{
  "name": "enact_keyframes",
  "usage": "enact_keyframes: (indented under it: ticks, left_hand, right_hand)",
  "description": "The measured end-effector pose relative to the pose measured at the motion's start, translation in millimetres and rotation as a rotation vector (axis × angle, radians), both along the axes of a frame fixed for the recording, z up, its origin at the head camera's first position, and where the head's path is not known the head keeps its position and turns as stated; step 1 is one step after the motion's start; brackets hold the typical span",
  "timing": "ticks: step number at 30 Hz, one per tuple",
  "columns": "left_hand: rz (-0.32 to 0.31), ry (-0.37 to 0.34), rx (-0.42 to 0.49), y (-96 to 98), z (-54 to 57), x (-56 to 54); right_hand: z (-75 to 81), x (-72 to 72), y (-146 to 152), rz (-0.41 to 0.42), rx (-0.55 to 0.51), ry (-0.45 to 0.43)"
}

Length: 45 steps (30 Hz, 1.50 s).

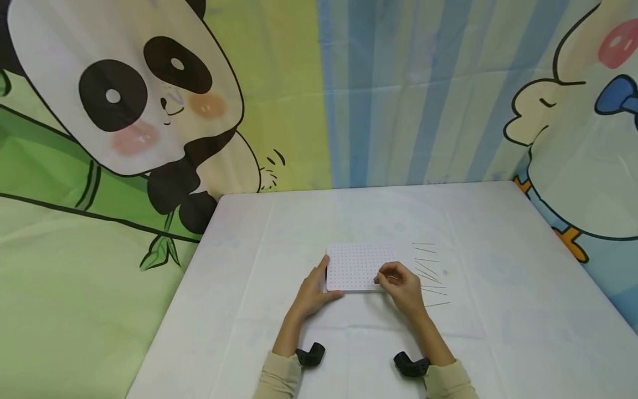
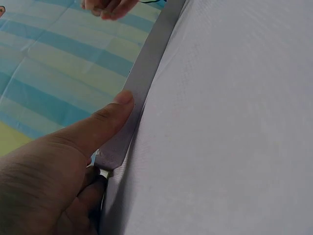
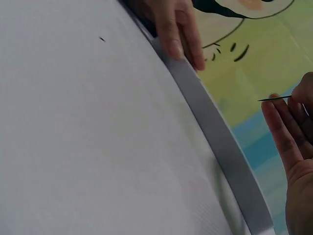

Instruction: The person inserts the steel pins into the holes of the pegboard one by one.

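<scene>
A white board (image 1: pixel 360 266) with a grid of small dots or holes lies on the table. My left hand (image 1: pixel 313 288) grips its near left corner, the thumb (image 2: pixel 117 117) along the front side and the fingers by the left side. Over the board's near right part is my right hand (image 1: pixel 401 284). Between thumb and fingertips it pinches a thin, dark needle (image 3: pixel 274 98), whose pointed end sticks out past the fingers in the right wrist view. Several similar needles (image 1: pixel 426 260) lie spread on the table to the right of the board.
The white-covered table (image 1: pixel 279 233) reaches back to a printed cloth backdrop (image 1: pixel 279 100) with a panda and stripes. A black wrist device (image 1: pixel 311 354) sits on the left wrist, another black device (image 1: pixel 411 366) on the right.
</scene>
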<state>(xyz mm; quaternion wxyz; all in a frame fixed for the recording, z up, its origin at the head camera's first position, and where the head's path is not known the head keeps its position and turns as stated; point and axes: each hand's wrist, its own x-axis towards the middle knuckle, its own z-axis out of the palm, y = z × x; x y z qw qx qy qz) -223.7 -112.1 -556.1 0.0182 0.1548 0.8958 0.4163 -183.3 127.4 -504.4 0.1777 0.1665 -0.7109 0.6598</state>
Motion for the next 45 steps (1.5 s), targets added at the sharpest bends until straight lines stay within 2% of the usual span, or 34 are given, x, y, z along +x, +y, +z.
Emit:
enact_keyframes:
  ticks: [5, 9, 13, 18, 19, 26, 38, 45]
  left_hand:
    - [-0.019, 0.020, 0.005, -0.6, -0.9, 0.4]
    - [-0.032, 0.022, 0.003, -1.0, 0.4, 1.4]
    - [-0.037, 0.016, 0.001, -1.0, 2.1, 2.7]
    - [-0.041, 0.025, -0.003, -0.1, 3.5, 2.8]
    - [-0.041, 0.025, -0.003, 0.1, 3.7, 2.8]
    - [-0.045, 0.045, -0.002, 0.1, 0.5, 2.3]
    - [-0.042, 0.054, -0.005, -0.2, -1.0, 3.4]
    - [-0.043, 0.052, -0.009, -0.7, 0.6, 3.7]
  right_hand:
    - [-20.3, -15.2, -23.6, 0.090, 0.055, 0.037]
    - [-37.5, -25.8, -31.8, 0.111, 0.093, 0.084]
    - [-45.2, -29.7, -34.4, 0.114, 0.141, 0.134]
    - [-48.7, -31.9, -34.2, 0.107, 0.207, 0.139]
    - [-49.0, -32.0, -34.2, 0.104, 0.219, 0.143]
    - [-15.3, -14.3, -39.3, 0.101, 0.308, 0.169]
    - [-14.4, -12.7, -39.9, 0.098, 0.320, 0.193]
    - [-15.3, -13.6, -38.2, 0.161, 0.281, 0.175]
